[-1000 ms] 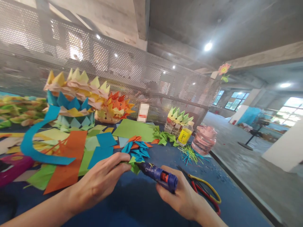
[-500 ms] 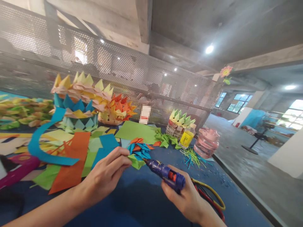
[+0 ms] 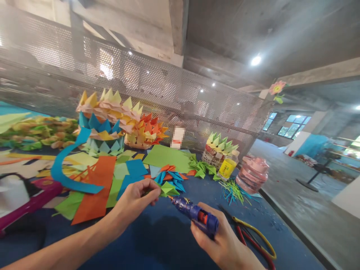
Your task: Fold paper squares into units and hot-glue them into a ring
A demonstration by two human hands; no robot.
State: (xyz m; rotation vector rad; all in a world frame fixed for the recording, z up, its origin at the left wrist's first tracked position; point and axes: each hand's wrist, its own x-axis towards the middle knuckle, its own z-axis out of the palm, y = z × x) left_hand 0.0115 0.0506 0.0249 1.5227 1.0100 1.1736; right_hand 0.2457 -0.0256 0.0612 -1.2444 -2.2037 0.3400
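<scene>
A folded green paper piece (image 3: 168,189) is pinched between the thumb and fingers of my left hand (image 3: 138,200). My right hand (image 3: 218,236) is wrapped round a dark blue glue gun (image 3: 194,212), whose tip points left and touches or nearly touches the green piece; which of these cannot be made out. Just behind lie folded blue paper pieces (image 3: 176,180) and orange ones (image 3: 168,168). Scissors (image 3: 257,238) with yellow and red handles rest right of my right hand.
Flat orange paper (image 3: 97,187) and a curled blue strip (image 3: 60,170) lie left, near a magenta tool (image 3: 36,198). Layered paper crowns (image 3: 108,123) stand behind. A yellow-labelled bottle (image 3: 227,166), a pink bottle (image 3: 252,174) and thin paper strips (image 3: 234,191) are right.
The green piece is now tilted up in my left hand, whose thumb shows at its edge. The glue gun tip has moved slightly left and down. The whole view has shifted.
</scene>
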